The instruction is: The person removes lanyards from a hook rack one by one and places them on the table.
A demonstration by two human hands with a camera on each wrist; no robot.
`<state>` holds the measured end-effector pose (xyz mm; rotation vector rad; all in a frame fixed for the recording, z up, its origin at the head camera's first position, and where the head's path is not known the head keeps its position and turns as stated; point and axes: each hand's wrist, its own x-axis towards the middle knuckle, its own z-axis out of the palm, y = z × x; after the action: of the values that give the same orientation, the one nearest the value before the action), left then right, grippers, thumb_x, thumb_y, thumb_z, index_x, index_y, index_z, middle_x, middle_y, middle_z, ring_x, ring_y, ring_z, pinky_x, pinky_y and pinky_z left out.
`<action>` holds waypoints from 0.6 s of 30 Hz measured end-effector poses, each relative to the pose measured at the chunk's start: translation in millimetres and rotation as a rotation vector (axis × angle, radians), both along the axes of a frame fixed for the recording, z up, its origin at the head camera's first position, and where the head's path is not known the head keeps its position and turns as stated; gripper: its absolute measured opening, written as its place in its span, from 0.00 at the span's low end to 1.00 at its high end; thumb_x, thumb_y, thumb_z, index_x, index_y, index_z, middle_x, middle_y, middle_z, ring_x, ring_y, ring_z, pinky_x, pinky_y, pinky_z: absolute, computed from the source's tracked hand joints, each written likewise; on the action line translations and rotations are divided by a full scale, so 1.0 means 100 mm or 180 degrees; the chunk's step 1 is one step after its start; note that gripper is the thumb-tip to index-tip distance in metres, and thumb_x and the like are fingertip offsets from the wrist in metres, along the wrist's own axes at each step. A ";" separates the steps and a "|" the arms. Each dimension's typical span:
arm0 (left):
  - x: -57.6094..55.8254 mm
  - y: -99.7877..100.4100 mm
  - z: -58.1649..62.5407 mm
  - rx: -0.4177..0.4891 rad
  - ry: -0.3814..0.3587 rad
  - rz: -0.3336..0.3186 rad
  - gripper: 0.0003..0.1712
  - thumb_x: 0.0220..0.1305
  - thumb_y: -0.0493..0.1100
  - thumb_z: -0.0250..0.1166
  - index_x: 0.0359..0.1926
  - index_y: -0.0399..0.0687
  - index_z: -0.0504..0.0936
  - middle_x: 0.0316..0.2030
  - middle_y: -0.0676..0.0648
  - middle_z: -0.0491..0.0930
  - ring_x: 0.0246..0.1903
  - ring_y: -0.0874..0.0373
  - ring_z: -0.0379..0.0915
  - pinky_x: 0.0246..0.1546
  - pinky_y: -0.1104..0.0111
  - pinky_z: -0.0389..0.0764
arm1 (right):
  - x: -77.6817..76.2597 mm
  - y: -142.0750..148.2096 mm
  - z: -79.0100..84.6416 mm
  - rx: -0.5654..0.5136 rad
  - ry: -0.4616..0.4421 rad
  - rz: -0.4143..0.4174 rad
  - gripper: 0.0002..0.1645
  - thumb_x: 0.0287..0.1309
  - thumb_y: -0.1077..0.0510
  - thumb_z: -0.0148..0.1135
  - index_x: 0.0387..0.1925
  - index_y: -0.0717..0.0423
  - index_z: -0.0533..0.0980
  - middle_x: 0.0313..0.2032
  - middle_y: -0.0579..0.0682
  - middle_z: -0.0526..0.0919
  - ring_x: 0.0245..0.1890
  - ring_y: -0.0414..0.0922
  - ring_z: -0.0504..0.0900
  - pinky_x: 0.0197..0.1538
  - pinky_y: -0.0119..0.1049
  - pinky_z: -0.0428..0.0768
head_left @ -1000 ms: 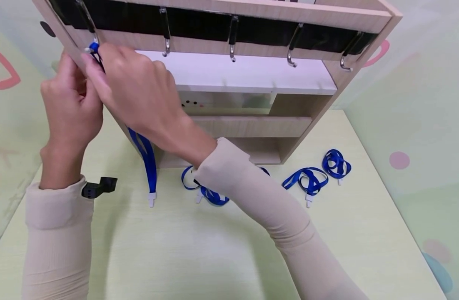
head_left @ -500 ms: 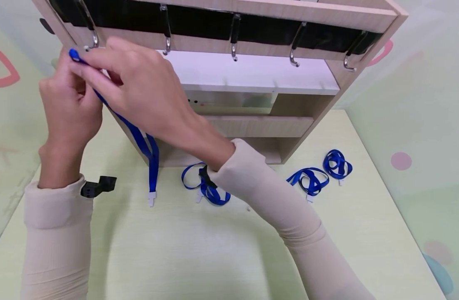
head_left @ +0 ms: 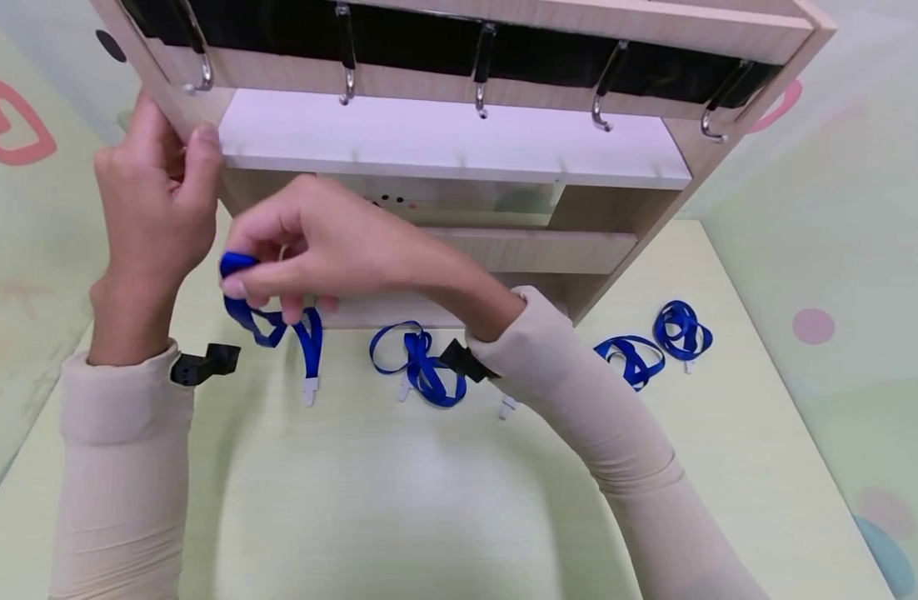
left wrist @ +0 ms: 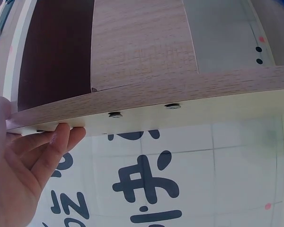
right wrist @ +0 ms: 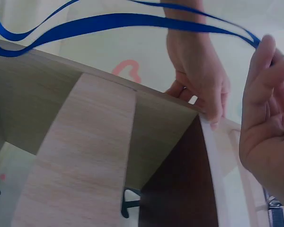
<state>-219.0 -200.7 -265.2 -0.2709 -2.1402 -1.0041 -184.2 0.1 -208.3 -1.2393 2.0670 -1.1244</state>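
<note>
My left hand (head_left: 159, 204) grips the left side panel of a small wooden shelf unit (head_left: 534, 250). In the left wrist view its fingers (left wrist: 52, 146) lie against the panel's outer face. Lower and to the right, my right hand (head_left: 335, 250) pinches the looped end of a blue lanyard (head_left: 241, 312) between thumb and fingers. The lanyard's white clip (head_left: 311, 392) hangs low, near the table. In the right wrist view the blue strap (right wrist: 118, 21) stretches leftward from the fingertips. Above the hands, the leftmost metal hook (head_left: 206, 77) carries nothing.
Several more hooks (head_left: 481, 104) line a black strip (head_left: 414, 42) along the shelf's top. Coiled blue lanyards (head_left: 436, 387) lie on the pale table (head_left: 399, 517), two of them at the right (head_left: 680, 333). My right forearm partly covers another, whose white clip (head_left: 508, 407) shows. Patterned walls stand on both sides.
My right hand has drawn the lanyard's loop off the leftmost hook and moved down and right with it. The left hand stays at the side panel.
</note>
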 end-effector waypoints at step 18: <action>0.00 0.00 0.01 -0.0007 -0.0035 -0.0061 0.20 0.69 0.47 0.51 0.58 0.53 0.78 0.53 0.48 0.84 0.51 0.67 0.81 0.38 0.86 0.75 | -0.27 0.08 -0.88 0.0639 -0.0642 0.0859 0.05 0.66 0.62 0.60 0.34 0.56 0.81 0.28 0.49 0.83 0.30 0.46 0.84 0.34 0.38 0.83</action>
<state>-218.7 -200.3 -264.2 -0.2882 -2.1524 -1.0166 -211.6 7.7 -296.2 -1.2089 1.7540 -0.8582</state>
